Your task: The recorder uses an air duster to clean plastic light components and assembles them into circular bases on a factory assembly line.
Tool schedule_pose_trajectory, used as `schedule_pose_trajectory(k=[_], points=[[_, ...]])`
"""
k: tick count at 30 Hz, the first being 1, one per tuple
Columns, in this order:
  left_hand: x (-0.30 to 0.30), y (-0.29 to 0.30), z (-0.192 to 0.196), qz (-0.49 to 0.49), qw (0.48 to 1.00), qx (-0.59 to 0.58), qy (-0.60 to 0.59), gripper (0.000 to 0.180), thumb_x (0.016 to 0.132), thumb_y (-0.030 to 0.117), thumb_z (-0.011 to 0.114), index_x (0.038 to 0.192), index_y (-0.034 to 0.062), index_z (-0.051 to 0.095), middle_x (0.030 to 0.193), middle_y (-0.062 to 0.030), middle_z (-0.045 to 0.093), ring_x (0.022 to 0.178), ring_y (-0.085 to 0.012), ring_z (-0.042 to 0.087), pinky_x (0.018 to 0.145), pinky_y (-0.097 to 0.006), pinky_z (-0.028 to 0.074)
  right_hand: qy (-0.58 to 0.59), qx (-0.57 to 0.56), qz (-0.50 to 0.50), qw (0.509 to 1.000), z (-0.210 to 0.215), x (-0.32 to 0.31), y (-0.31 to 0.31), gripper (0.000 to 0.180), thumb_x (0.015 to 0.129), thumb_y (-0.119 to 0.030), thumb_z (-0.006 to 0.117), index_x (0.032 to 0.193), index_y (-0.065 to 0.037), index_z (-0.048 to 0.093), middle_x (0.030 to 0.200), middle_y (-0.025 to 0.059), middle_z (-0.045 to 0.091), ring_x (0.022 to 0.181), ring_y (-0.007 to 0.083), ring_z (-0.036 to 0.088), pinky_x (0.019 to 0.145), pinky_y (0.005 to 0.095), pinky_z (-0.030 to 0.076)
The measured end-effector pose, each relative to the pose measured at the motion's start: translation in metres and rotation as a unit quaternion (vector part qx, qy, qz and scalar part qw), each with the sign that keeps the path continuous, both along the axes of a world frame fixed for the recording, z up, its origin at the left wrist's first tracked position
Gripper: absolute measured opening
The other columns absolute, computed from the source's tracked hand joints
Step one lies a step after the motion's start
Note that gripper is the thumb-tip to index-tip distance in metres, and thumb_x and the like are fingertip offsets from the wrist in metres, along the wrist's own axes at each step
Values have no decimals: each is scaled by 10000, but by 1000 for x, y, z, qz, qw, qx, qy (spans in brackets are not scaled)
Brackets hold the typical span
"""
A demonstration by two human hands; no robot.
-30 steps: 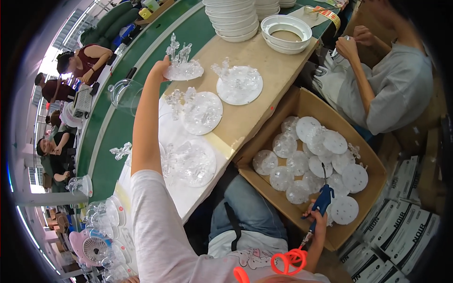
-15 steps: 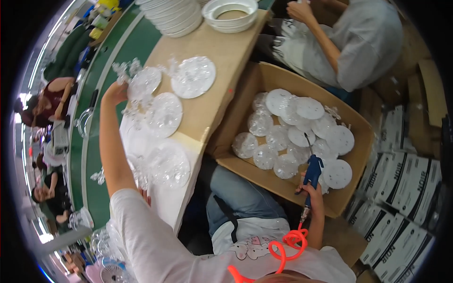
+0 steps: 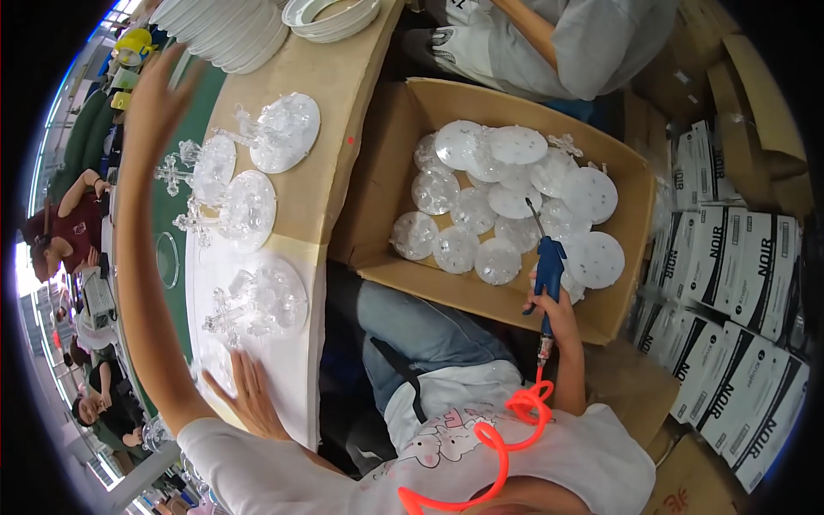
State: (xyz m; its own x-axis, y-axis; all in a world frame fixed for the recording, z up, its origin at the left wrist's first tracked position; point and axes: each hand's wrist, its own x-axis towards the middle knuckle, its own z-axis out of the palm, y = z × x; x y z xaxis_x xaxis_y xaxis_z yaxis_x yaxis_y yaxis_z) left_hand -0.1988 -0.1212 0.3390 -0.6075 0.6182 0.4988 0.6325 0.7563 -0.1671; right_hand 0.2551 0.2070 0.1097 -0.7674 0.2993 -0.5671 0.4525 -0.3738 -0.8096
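My right hand [image 3: 554,313] is wrapped round a blue air blow gun [image 3: 550,266], its thin dark nozzle pointing up over the cardboard box [image 3: 506,296]. A coiled orange hose [image 3: 493,438] runs from its handle. Inside the box lie several clear and whitish plastic discs [image 3: 518,146]. Reaching far up-left, my left hand [image 3: 159,90] is blurred, its thumb apart from the fingers, with nothing visible in it. It is near a stack of white plastic rings [image 3: 232,34]. On the table, several clear discs [image 3: 287,129] bear clear branching plastic pieces [image 3: 174,174].
Another person's hand [image 3: 249,395] lies flat on the white table surface [image 3: 296,369]. A co-worker in grey [image 3: 601,51] sits beyond the box. White ring parts [image 3: 330,21] stand at the table's far end. Printed cartons [image 3: 738,266] are stacked at the right. A green conveyor belt [image 3: 184,129] runs along the left.
My left hand has left the clear pieces and swung up and away. The view has shifted, so table and box sit further left. The other person's hand has come into fuller view.
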Motion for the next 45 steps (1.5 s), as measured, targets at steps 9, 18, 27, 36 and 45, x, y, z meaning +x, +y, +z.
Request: schedule_pose_trajectory(k=[9,18,27,36,45], points=[[193,312,-228,-133,960,41,-242,685,704,484,642,1180,28,454,1115,-220,496,1015,-358,513,774,-392,483,22,59,39,997,-2,20,3,403,751,-63,491,1146,19,483,762,45,538,688,119,536,662,259,441],[177,330,-349,-160,965,-12,-207,413,841,281,515,1174,49,443,1069,-214,538,972,-343,553,771,-385,477,1,43,-18,999,8,37,24,416,742,-72,516,1144,24,475,753,47,531,681,136,540,685,274,441],[193,256,-291,13,811,385,-440,253,926,232,413,980,40,569,740,-202,604,694,-339,579,624,-358,446,49,53,78,994,34,31,19,413,744,-38,509,1151,17,471,741,41,520,681,113,513,661,260,435],[237,185,-337,63,223,660,-714,564,911,459,387,1290,42,361,1282,-114,446,1159,-250,451,987,-378,359,24,126,249,960,39,13,-11,347,734,-129,572,1057,-16,511,741,94,574,664,221,568,651,327,448],[231,166,-359,64,163,670,-722,600,894,494,376,1291,44,370,1285,-114,450,1161,-253,456,977,-402,375,9,238,279,930,21,9,-38,356,714,-165,570,1032,-19,509,707,195,550,689,390,551,629,417,426]])
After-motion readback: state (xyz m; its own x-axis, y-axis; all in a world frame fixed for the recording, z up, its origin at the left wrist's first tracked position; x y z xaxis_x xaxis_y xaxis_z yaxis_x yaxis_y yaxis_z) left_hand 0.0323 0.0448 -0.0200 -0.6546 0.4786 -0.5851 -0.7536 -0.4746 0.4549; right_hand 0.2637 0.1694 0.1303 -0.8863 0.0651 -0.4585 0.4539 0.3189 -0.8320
